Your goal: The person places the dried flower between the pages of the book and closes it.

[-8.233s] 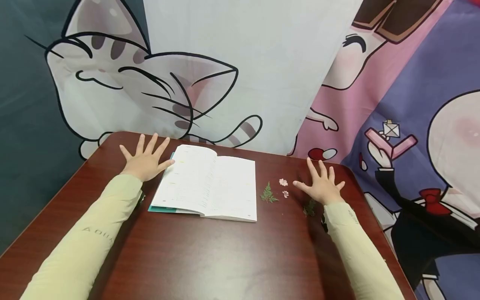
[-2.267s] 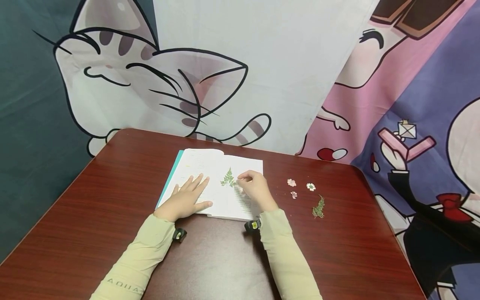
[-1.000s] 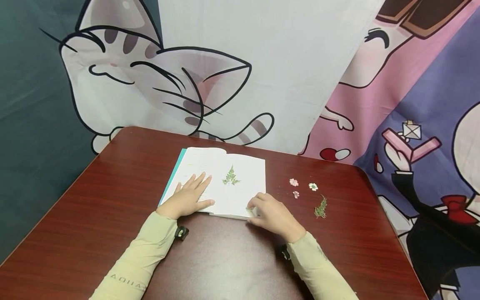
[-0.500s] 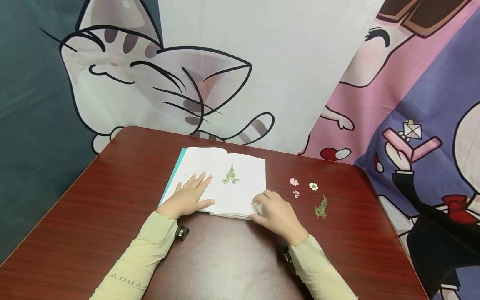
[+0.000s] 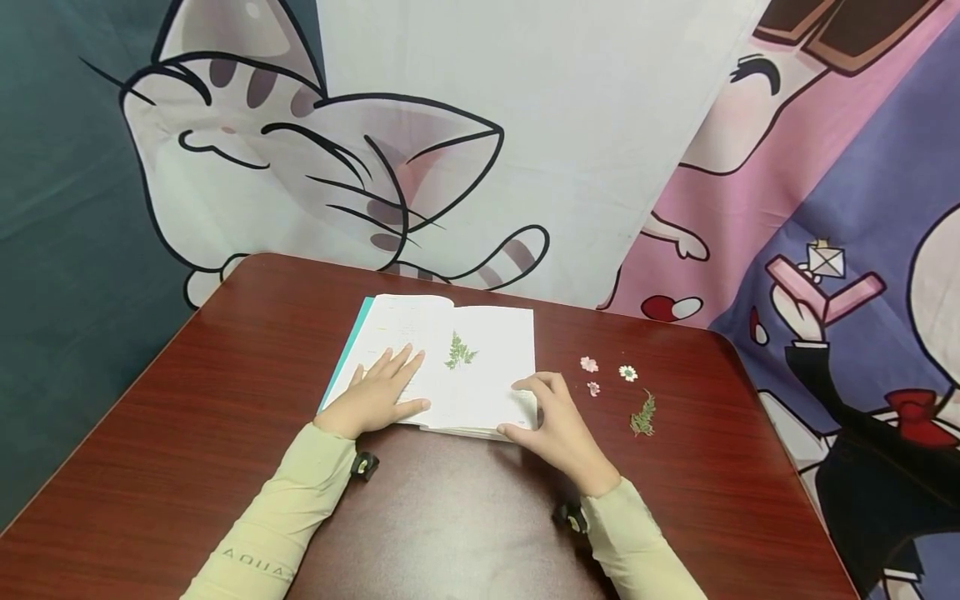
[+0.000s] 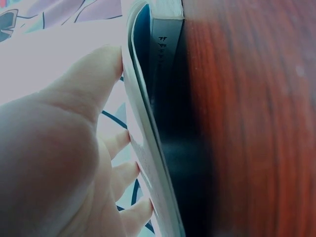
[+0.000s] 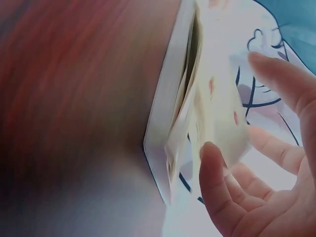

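Observation:
An open book (image 5: 487,400) with a teal cover lies on the table, a flat green fern-like leaf (image 5: 459,351) on its pages near the fold. My left hand (image 5: 372,398) rests flat on the left page, fingers spread. In the left wrist view, the left hand's thumb (image 6: 98,69) lies along the page edge. At the book's lower right corner is my right hand (image 5: 557,425), thumb and fingers bent and apart. In the right wrist view, a fingertip (image 7: 211,150) of that hand is right at the loosely raised pages (image 7: 224,118).
To the right of the book on the brown table (image 5: 285,333) lie two small pink flowers, one upper (image 5: 588,364) and one lower flower (image 5: 594,388), a white flower (image 5: 627,373) and a darker green sprig (image 5: 642,414). Behind the table hangs a cartoon-printed cloth (image 5: 555,150).
Earlier the right hand was at the leaf on the page; it then came to the lower right corner, and its fingers have now spread. The left hand stays on the left page.

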`<state>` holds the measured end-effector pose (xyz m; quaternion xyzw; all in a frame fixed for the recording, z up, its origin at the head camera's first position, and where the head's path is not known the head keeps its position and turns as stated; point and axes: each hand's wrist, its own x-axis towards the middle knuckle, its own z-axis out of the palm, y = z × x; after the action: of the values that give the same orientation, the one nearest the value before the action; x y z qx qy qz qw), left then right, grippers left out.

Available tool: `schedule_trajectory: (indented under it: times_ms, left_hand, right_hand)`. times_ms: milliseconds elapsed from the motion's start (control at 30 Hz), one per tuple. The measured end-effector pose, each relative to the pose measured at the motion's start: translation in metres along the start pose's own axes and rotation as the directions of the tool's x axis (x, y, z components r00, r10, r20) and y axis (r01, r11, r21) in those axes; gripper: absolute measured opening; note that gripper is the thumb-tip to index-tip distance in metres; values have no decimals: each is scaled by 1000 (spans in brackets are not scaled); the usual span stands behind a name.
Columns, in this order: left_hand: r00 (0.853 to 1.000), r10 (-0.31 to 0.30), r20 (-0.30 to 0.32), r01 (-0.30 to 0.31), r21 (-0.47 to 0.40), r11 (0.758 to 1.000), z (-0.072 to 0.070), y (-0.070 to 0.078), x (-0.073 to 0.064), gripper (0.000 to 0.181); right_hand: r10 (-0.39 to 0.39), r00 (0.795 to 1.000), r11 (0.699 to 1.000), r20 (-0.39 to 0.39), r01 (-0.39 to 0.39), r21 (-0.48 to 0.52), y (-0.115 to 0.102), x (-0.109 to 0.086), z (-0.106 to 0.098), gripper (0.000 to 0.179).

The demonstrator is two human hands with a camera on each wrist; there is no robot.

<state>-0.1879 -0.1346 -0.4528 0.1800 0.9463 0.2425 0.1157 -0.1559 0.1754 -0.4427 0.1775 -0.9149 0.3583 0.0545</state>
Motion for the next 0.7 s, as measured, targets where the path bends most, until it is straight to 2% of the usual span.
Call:
schedule_trajectory:
  times_ms: [133,233,333,500,600,700]
  left_hand:
    - [1000,-3,3,3,-5,1000,0,0,-1,81]
    - [1000,-3,2,3,-6,1000,0,0,-1,81]
    - [1000,-2,0,2,2,1000,1,-1,0,81]
    - [1000,-3,1,3,5,1000,1,-2,0,81]
    - [1000,-1,1,1,2,1000,2,-3,1,81]
    - [1000,3,-2,-3,3,1000,2,-3,1,82]
  right_hand:
    - [137,990,978,-41,-129,167,-3,1,1,46]
    - [254,965,930,-57,-228,287,-4,5,1,47]
    - [338,939,866,-66,-283,412,-4,9,1,52]
    - [422,903,755,-82,-300,583,1,17,5,56]
    - [470,881,671,-59,-313,672,3,22,8,59]
    - [497,868,565,-15,-310,765,3,26,10,61]
